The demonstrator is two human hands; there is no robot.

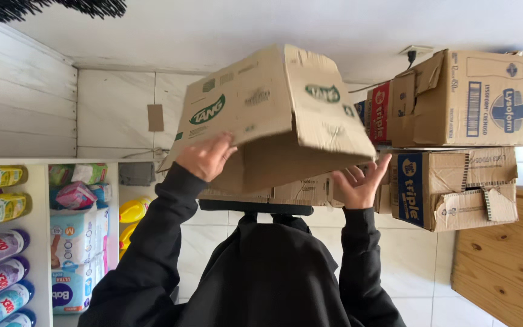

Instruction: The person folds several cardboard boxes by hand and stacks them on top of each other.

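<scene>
Cardboard box (273, 115) — seemingly between both hands, tilted
</scene>
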